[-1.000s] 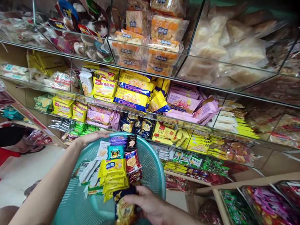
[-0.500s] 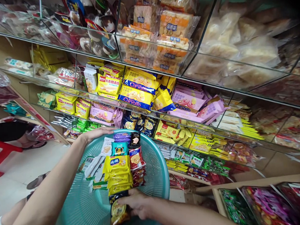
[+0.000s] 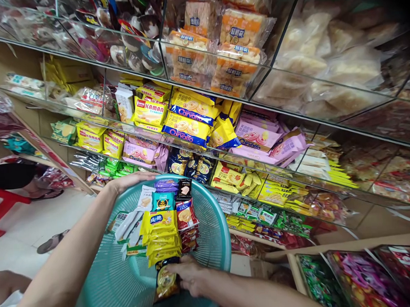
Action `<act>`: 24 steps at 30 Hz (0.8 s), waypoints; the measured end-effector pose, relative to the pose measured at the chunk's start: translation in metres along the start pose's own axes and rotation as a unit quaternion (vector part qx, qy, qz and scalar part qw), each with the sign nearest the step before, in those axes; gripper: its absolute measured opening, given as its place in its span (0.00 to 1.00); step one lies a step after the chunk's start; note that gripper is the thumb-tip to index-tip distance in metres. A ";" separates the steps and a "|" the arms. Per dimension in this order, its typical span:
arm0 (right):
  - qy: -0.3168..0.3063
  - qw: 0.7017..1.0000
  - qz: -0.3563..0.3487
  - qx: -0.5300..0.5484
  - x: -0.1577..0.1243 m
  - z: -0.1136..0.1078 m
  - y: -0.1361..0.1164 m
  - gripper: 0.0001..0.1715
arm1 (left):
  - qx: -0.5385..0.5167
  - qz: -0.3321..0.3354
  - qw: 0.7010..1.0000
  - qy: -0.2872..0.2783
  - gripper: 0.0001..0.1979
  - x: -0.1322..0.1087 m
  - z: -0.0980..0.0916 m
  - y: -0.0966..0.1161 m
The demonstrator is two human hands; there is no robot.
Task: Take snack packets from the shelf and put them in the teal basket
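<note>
Packet [image 3: 167, 280], dark with gold print, within the teal basket [image 3: 209, 212], toward its near side. Right hand [image 3: 191, 274] over basket, pinched firmly on packet's edge. Left hand [image 3: 133, 180] against basket's far-left rim, degree of closure undeterminable. Yellow packets [image 3: 161, 230] mid-basket; pink packets [image 3: 258, 135] shelved beyond basket.

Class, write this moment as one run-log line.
left hand: at rim of basket | right hand: holding dark gold-patterned packet | in basket: yellow packets, red packets
</note>
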State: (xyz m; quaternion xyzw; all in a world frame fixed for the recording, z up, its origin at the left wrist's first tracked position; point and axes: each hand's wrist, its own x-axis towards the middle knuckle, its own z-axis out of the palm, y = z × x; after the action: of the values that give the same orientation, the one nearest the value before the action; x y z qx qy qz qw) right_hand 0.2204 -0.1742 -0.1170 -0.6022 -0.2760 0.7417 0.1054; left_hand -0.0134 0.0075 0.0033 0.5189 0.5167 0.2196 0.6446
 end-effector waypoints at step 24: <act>0.087 0.867 -0.338 -0.356 -0.069 -0.070 -0.009 0.26 | 0.006 0.028 0.999 -0.020 0.30 0.005 -0.013 -0.013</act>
State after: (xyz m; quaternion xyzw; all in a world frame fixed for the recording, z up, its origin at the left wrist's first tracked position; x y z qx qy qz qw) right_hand 0.3028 -0.1805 -0.0631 -0.5310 -0.6975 0.4566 0.1519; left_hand -0.0267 0.0128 -0.0096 0.5409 0.4906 0.2240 0.6454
